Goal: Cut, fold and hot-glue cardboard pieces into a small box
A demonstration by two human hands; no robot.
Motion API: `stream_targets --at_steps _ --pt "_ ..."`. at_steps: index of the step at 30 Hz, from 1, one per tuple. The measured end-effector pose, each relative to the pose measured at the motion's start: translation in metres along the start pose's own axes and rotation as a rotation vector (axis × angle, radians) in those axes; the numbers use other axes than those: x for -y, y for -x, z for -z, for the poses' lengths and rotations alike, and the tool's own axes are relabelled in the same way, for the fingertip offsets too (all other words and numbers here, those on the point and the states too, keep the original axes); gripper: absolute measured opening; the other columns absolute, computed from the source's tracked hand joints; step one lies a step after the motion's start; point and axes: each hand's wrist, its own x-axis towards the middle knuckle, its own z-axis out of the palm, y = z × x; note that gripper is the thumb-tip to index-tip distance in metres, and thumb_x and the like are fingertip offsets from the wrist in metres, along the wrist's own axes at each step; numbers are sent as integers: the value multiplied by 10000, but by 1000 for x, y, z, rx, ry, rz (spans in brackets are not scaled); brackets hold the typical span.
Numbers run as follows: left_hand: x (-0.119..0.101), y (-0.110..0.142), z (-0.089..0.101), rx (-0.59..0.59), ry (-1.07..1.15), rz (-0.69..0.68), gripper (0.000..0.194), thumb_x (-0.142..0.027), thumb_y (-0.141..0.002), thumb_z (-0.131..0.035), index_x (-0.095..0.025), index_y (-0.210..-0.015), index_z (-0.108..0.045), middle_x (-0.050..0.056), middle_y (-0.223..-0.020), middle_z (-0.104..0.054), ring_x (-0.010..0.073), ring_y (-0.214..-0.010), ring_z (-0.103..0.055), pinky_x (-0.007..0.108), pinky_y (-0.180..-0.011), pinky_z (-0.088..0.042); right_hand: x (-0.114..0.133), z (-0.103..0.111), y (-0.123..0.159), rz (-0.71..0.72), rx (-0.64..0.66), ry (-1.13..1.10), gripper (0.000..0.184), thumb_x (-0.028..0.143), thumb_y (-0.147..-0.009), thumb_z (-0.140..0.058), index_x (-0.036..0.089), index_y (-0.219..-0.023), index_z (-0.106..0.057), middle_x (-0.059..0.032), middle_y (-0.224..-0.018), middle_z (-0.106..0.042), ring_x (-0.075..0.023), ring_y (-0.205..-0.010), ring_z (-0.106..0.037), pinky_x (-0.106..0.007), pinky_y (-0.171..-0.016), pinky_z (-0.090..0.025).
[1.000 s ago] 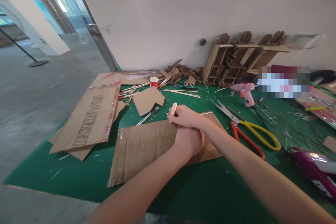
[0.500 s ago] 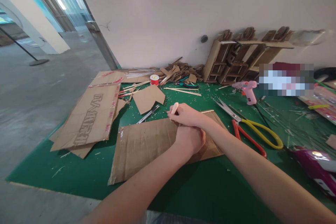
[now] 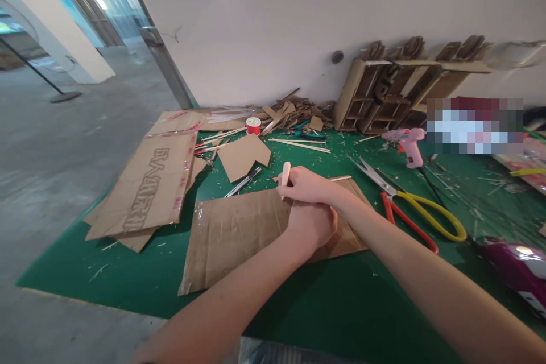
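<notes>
Several sheets of flattened cardboard [image 3: 149, 182], the top one printed with large characters, lie at the left side of the green table [image 3: 341, 307]. Next along, in front of the person, I see a plain brown sheet [image 3: 234, 233] lying flat, taped at its left end; just beyond it are what looks like a box cutter [image 3: 244, 182], a notched cardboard piece [image 3: 241, 156] and a red spool [image 3: 253, 126]. Over the sheet's right half the forearms cross: the left hand [image 3: 313, 224] rests there, its fingers hidden, so I can't tell whether it grips anything. Above it, the right hand [image 3: 307, 185] is closed around a pale stick [image 3: 285, 179], which pokes up from the fist near the sheet's far edge. Further right come scissors [image 3: 390, 190] with parted blades and one red, one yellow handle, a pink glue gun [image 3: 412, 147] with its light glowing, and a shiny purple tool [image 3: 512, 273] near the table's right side.
</notes>
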Motion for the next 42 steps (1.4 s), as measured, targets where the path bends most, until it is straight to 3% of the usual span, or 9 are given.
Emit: stream_targets --at_steps 5,11,17,23,25,32,37,42 --pt "2 -1 -4 25 -1 -37 423 -288 -940 -372 -131 -1259 -601 153 -1228 -622 357 -1166 -510 498 -928 -429 -1 -2 0 35 -104 24 235 284 -854 -488 184 -648 -538 -6 -670 -609 -125 -633 -506 -256 -619 -370" --pt "0 -1 -3 37 12 17 407 -274 -922 -390 -106 -1203 -630 210 -1152 -629 413 -1089 -536 534 -800 -457 1 -2 -3 -27 54 45 221 231 -753 -555 179 -541 -520 -5 -596 -578 -127 -586 -493 -257 -593 -373" --pt "0 -3 -12 -2 18 -30 422 -289 -912 -413 -135 -1257 -600 166 -1245 -599 390 -1158 -492 561 -925 -409 -2 -3 1 57 -123 -8 187 254 -831 -495 191 -667 -560 10 -671 -607 -125 -645 -515 -250 -625 -372" --pt "-1 -5 -15 32 62 42 338 -289 -881 -468 -146 -1100 -682 167 -1128 -638 398 -1073 -545 529 -817 -470 -1 -2 1 44 58 -38 174 183 -747 -538 192 -574 -541 17 -601 -588 -130 -619 -515 -254 -616 -376" --pt "0 -4 -11 23 68 26 356 -306 -895 -442 -130 -1090 -683 168 -1123 -645 387 -1082 -546 518 -836 -470 -4 -2 2 38 -24 -104 188 202 -765 -540 193 -578 -536 20 -590 -574 -130 -617 -513 -255 -608 -376" --pt "5 4 6 -174 167 5 489 -334 -904 -439 -79 -1305 -551 183 -1290 -585 340 -1242 -449 511 -1078 -322 -16 -8 10 -38 -596 -632 171 391 -846 -555 220 -839 -558 65 -566 -500 -106 -489 -457 -238 -489 -376" --pt "17 0 15 -72 120 -46 359 -152 -907 -414 -117 -1223 -581 137 -1235 -597 276 -1161 -515 424 -997 -417 -16 -1 36 -43 -786 -730 177 378 -818 -601 208 -862 -612 43 -617 -503 -111 -535 -480 -242 -512 -403" --pt "27 -7 33 -3 24 9 319 -16 -865 -410 -145 -1109 -572 118 -1175 -597 242 -1062 -576 369 -854 -479 -32 11 82 -102 -971 -762 243 438 -858 -511 223 -904 -615 19 -682 -465 -127 -569 -459 -243 -486 -401"
